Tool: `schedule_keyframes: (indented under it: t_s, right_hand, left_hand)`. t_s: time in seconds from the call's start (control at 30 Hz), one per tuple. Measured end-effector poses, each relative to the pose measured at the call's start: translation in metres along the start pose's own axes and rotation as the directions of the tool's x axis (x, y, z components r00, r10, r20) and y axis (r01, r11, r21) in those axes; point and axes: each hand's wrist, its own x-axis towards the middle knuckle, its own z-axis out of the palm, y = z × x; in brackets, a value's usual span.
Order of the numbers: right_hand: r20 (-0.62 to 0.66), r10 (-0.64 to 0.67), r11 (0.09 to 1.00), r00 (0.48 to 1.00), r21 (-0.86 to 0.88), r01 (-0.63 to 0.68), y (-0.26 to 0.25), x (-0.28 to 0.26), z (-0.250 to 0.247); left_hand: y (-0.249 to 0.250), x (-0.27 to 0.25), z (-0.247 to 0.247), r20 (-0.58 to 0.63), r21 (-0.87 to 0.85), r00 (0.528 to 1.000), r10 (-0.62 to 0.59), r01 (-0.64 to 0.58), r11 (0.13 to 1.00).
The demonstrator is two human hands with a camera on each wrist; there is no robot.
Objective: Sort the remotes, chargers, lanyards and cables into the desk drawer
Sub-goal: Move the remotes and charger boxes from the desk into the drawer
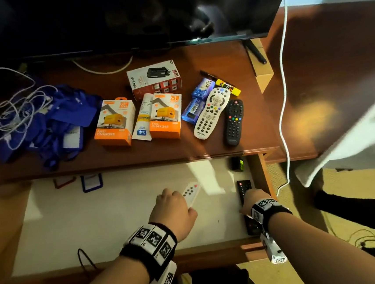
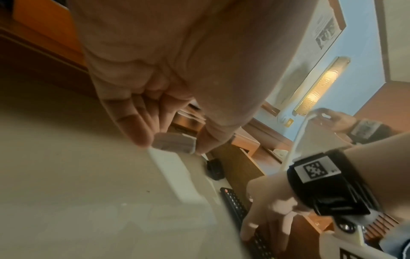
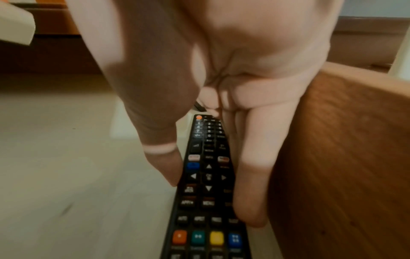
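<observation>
The drawer (image 1: 98,221) stands pulled out, with a pale floor. My left hand (image 1: 176,202) (image 2: 175,142) pinches a small white remote (image 1: 192,192) (image 2: 177,140) low over that floor. My right hand (image 1: 249,202) (image 3: 208,192) grips a long black remote (image 1: 243,188) (image 3: 206,175) by its sides, flat against the drawer's right wall (image 3: 332,157). On the desk lie a white remote (image 1: 211,112), a black remote (image 1: 234,122), two orange charger boxes (image 1: 114,122) (image 1: 165,116), a white charger box (image 1: 154,79), blue lanyards (image 1: 49,125) and tangled white cables (image 1: 7,108).
Two badge holders (image 1: 92,182) and a small black charger (image 1: 237,163) lie at the drawer's back. A TV (image 1: 124,17) overhangs the desk's rear. A white tube (image 1: 144,118), blue packs (image 1: 197,102) and a glue stick (image 1: 228,87) sit among the items. A white cable (image 1: 283,100) hangs at right.
</observation>
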Motion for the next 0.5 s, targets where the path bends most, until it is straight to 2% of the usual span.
schedule_keyframes:
  t_s: [0.1, 0.23, 0.37, 0.5]
  right_hand:
    - [-0.027, -0.012, 1.000, 1.000, 0.005, 0.012, -0.002, -0.007, -0.007]
    - [-0.186, -0.042, 0.996, 0.982, 0.075, 0.056, -0.003, -0.025, -0.037]
    - [-0.361, -0.012, 0.971, 0.932, 0.220, 0.098, 0.011, -0.045, -0.090]
    - [-0.511, -0.023, 0.913, 0.859, 0.339, 0.227, 0.011, -0.054, -0.136]
  left_hand:
    - [0.013, 0.015, 0.012, 0.106, 0.012, 0.994, -0.018, 0.017, 1.000]
    - [0.039, 0.041, 0.030, 0.222, 0.037, 0.975, -0.019, 0.011, 0.999]
    - [0.066, 0.056, 0.041, 0.278, 0.103, 0.961, 0.006, -0.037, 0.994]
    - [0.083, 0.065, 0.054, 0.330, 0.085, 0.944, 0.025, -0.056, 0.995]
